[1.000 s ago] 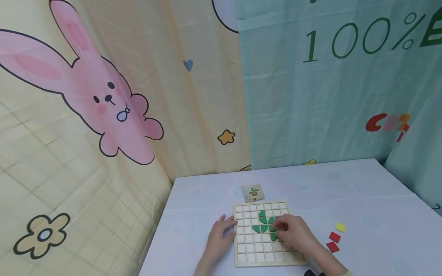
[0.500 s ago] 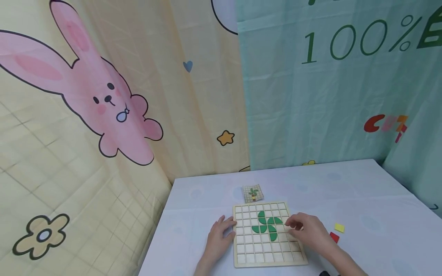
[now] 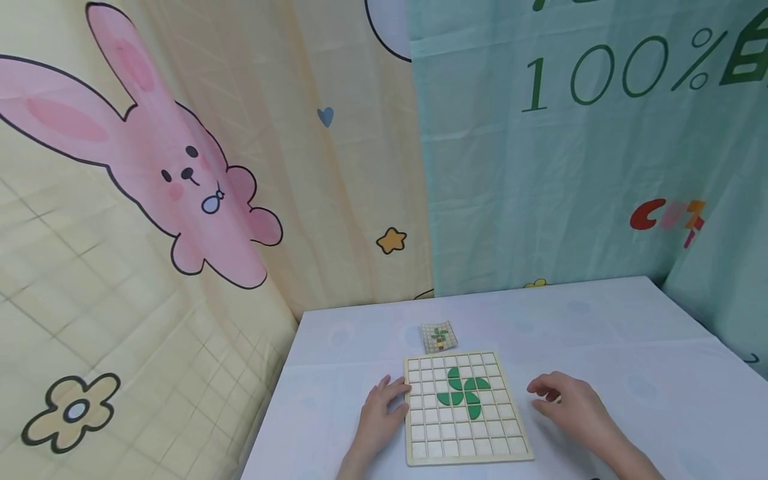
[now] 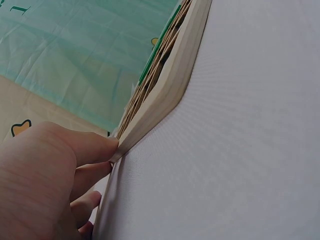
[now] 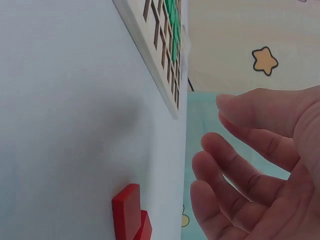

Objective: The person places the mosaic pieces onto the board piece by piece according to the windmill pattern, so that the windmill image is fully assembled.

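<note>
A wooden grid board (image 3: 432,432) with white squares lies flat on the table. Several green quarter-round pieces (image 3: 474,408) sit in its middle, forming a pinwheel shape. My left hand (image 3: 379,415) rests at the board's left side; in the left wrist view its thumb and fingertips touch the wooden rim (image 4: 172,82). To the right of the board my right hand (image 3: 573,407) hovers over the table, fingers loosely bent and holding nothing. Beneath it, the right wrist view shows red blocks (image 5: 128,212), which the hand hides in the head view.
Behind the board lies a small pattern card (image 3: 439,337) showing a green pinwheel above red and yellow squares. A white cloth covers the table (image 3: 336,373). Printed curtains (image 3: 360,167) hang along its back and left side.
My right hand has left the green pieces on the board and moved right, off the board, over the coloured blocks. The left hand has stayed at the board's edge.
</note>
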`<state>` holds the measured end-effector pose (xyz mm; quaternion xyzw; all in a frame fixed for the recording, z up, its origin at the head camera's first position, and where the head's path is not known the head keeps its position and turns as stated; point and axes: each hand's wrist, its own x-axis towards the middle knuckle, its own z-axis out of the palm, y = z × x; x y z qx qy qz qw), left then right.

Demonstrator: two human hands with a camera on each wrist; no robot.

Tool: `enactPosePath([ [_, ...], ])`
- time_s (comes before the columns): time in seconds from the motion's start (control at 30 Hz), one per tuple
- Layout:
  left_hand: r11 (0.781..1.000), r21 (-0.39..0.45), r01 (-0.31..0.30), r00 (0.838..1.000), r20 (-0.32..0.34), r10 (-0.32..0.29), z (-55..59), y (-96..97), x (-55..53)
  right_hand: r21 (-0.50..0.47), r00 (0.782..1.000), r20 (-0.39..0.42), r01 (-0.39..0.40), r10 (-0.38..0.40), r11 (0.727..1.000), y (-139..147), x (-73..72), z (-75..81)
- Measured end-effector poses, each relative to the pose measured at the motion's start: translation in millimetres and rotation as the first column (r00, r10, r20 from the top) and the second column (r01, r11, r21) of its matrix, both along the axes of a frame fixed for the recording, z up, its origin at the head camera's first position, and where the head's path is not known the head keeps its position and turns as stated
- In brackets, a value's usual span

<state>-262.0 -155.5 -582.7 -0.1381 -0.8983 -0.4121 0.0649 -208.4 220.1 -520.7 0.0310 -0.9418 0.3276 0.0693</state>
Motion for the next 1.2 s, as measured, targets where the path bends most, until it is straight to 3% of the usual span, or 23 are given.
enactPosePath([
  [0.17, 1.000, -0.002, -0.007, 1.000, 0.007, 0.007, 1.5, 0.7, -0.5, -0.040, 0.996, 0.077, 0.055, -0.052, 0.998, 12.8, 5.5, -0.8],
  [0.4, 1.000, 0.001, -0.003, 1.000, 0.024, 0.003, 0.6, 0.5, -1.5, 0.011, 0.987, 0.119, 0.107, -0.107, 0.994, 28.1, 7.1, -8.5],
  [0.5, 1.000, 0.006, -0.006, 0.999, 0.034, 0.005, -2.0, 0.4, -1.3, -0.008, 0.981, 0.156, 0.117, -0.114, 0.993, 35.1, 9.1, -12.1],
  [0.77, 1.000, 0.004, 0.000, 1.000, 0.022, 0.000, -2.7, 0.4, -1.5, -0.026, 0.981, 0.142, 0.136, -0.131, 0.990, 55.9, 16.7, -15.8],
  [0.87, 1.000, -0.004, -0.012, 0.999, 0.029, 0.012, -2.1, 0.2, -1.3, -0.035, 0.976, 0.171, 0.141, -0.133, 0.989, 61.1, 17.8, -17.2],
  [1.2, 1.000, 0.006, -0.021, 0.999, 0.028, 0.021, -2.6, 0.7, -2.3, -0.023, 0.964, 0.232, 0.141, -0.132, 0.990, 70.4, 13.7, -23.8],
])
